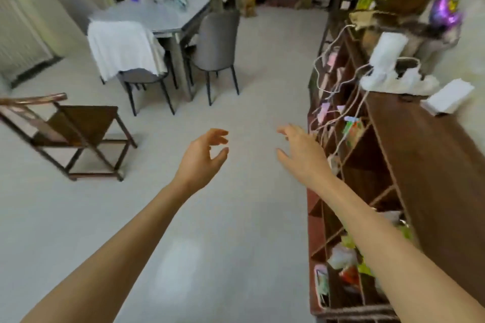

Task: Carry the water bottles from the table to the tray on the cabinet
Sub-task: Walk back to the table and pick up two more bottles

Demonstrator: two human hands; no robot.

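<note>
Brown wood cabinet (430, 155) at R; both hands, L (202, 157) & R (301, 152), loose, holding nothing.

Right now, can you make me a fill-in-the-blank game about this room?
1. Both hands, left hand and right hand, hold ____.
2. The white cloth hangs over a ____.
3. The grey table stands on the person's ____ side.
4. The wooden cabinet is on the person's ____ side.

Missing words: nothing; chair; left; right
</note>
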